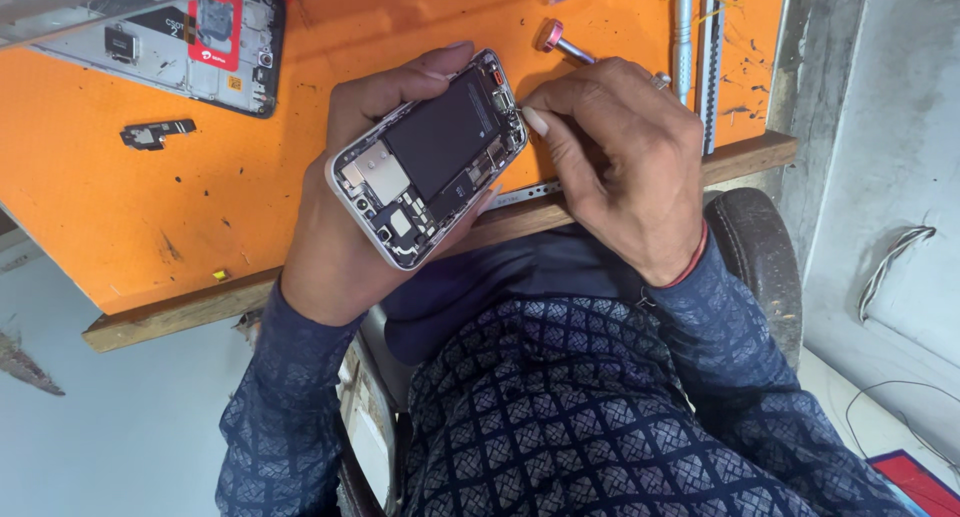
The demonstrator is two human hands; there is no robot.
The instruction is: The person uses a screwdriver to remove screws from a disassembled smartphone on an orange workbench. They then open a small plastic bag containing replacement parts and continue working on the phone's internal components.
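The right hand (625, 162) is bunched, its thumb and fingers pinching a small screwdriver (560, 43) whose pink cap sticks out above the knuckles; the tip is hidden behind the fingers, at the upper corner of the phone (430, 157). The left hand (350, 217) cups that phone from below, with the fingers wrapped round its far edge and the thumb side under its lower end. The phone is opened up, its back off, showing a black battery in the middle and small metal shields and connectors around it. It is held tilted above the near edge of the orange bench (120, 217).

Farther out on the bench, at the upper left, lies a second opened phone (170, 32) with a red patch on it, and just below it a small dark loose part (155, 133). At the upper right, beyond the right hand, a grey metal tool (682, 32) lies lengthwise.
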